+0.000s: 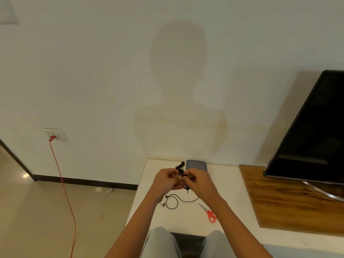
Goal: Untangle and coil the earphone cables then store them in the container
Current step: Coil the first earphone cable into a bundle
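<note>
Head view, lower centre: left hand & right hand meet just above the tabletop, both pinching a black earphone bundle, plug dangling below, grey container just behind. A loose cable loop lies under the wrists, w/ red scissors near it, lower right. Risk, imo: tugging hard tightens the knot, or the trailing loop drags and snags the scissors.

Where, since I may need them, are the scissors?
In the head view, the red-handled scissors lie on the white table, right of the loose cable loop.
</note>
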